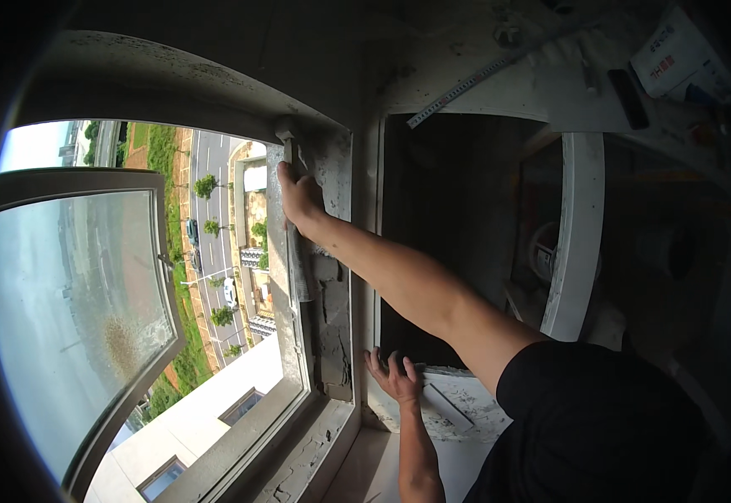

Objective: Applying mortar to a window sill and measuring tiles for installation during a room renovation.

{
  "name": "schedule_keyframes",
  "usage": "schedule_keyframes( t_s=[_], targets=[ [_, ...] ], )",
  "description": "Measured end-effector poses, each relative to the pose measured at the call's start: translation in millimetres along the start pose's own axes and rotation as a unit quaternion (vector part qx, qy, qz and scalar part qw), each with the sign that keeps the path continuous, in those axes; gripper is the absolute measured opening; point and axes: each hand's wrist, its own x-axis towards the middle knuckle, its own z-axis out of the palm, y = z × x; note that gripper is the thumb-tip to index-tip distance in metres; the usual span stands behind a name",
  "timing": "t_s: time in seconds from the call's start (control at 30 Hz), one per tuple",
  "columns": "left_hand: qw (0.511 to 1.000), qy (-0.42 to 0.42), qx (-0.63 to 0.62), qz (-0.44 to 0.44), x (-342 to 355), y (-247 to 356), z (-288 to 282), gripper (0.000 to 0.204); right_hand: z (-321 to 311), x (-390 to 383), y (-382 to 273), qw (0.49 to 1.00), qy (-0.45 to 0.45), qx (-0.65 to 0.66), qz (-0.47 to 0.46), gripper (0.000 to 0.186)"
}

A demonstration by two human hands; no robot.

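Note:
My right hand [300, 193] reaches across to the window's inner side jamb [332, 318], its fingers closed round a narrow grey tool [289, 147] whose exact shape is partly hidden by the hand. The jamb's grey mortar is rough and cracked. Lower down, my left hand [395, 373] rests with spread fingers at the edge of a dark opening [457, 243], holding nothing. A thin flat light strip [449, 407] lies on the mottled surface beside it.
An open casement sash [80, 310] swings out at left, above a road and buildings far below. A pale post [575, 226] divides the dark area at right. A measuring strip [457, 92], dark phone-like object [627, 98] and white bag [675, 54] lie at upper right.

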Motion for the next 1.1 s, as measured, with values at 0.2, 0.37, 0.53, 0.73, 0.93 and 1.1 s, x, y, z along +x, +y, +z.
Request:
schedule_keyframes(
  t_s=[0.2,0.37,0.53,0.73,0.93,1.1],
  targets=[
    [0.999,0.010,0.025,-0.024,-8,-22,-20,0.028,-10,-108,22,0.977,-0.181,0.112,0.011,0.071],
    [1.000,-0.007,-0.003,-0.001,3,3,0,0.029,-17,5,9,0.998,-0.007,0.055,-0.020,0.073],
    [0.999,-0.001,0.041,-0.020,-7,-24,-22,0.028,-15,-88,17,0.987,-0.138,0.060,-0.052,0.078],
    [1.000,0.001,0.013,-0.005,-3,-13,-6,0.030,-1,-28,37,0.999,-0.021,0.043,0.014,0.069],
    [0.999,-0.006,0.045,-0.004,-1,-11,-12,0.029,8,-70,51,0.965,-0.045,0.085,-0.244,0.068],
    [0.999,-0.015,0.038,-0.007,-7,-17,-12,0.031,-1,-37,65,0.985,-0.061,0.161,-0.029,0.063]
  ],
)
